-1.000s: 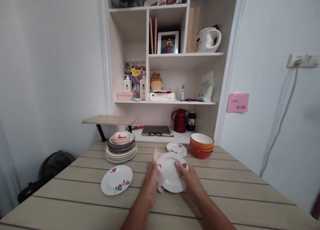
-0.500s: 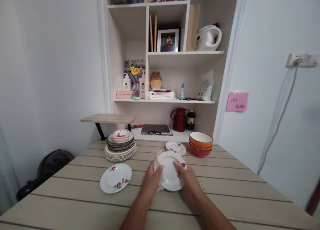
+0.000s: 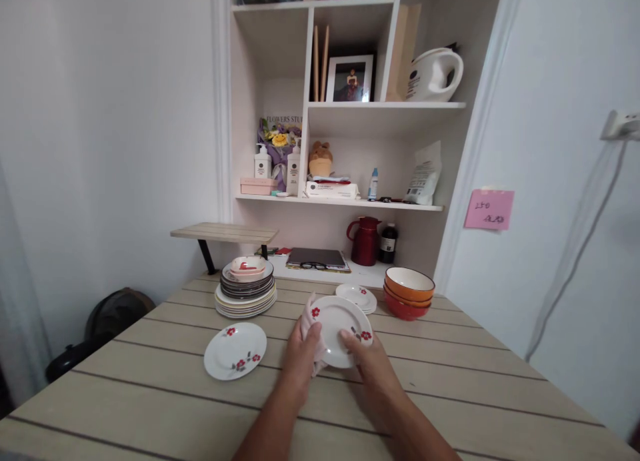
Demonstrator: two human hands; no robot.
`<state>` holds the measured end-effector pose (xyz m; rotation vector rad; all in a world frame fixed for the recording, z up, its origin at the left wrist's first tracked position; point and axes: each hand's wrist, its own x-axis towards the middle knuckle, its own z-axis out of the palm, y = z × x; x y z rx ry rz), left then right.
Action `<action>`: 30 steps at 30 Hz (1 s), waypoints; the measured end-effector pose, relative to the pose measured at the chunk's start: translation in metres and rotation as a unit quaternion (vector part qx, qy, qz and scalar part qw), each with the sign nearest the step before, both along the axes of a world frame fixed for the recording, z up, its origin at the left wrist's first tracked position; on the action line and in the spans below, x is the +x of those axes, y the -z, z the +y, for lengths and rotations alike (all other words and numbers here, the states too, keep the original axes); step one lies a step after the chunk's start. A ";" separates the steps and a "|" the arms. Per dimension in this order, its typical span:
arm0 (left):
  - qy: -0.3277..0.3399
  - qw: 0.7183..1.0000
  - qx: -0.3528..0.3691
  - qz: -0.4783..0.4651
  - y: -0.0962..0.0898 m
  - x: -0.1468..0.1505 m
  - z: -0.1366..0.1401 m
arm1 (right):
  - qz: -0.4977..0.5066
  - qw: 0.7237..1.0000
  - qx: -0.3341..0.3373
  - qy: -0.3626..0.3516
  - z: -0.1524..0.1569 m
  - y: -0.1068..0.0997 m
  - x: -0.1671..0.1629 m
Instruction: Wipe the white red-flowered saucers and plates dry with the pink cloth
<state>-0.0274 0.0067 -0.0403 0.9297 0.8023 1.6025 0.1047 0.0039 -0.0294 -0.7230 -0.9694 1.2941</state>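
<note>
Between my two hands is a white plate [image 3: 334, 333] with red flowers on its rim, tilted and raised over the table. My left hand [image 3: 301, 349] grips its left edge through a pale pink cloth [image 3: 317, 363], thumb on the plate's face. With thumb on top and fingers hidden beneath, my right hand [image 3: 369, 359] clasps the right edge. Another flowered plate [image 3: 235, 351] lies flat on the table to the left. Behind the held plate sits a small stack of matching flowered plates [image 3: 356, 297].
Stacked plates [image 3: 246, 307], topped by small dishes [image 3: 248, 267], stand at the back left below a raised wooden shelf [image 3: 225, 233]. Orange and red bowls [image 3: 409, 293] are stacked at the back right. Behind are a laptop [image 3: 315, 257], glasses [image 3: 313, 266] and a red jug [image 3: 365, 241].
The held plate has turned in my hands; a red flower now shows at its upper left, and the right-hand flower sits lower. The whole view has shifted slightly.
</note>
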 end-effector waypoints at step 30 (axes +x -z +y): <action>-0.023 0.997 0.045 0.065 -0.015 0.007 -0.012 | 0.090 0.996 -0.001 -0.008 -0.007 -0.009 0.004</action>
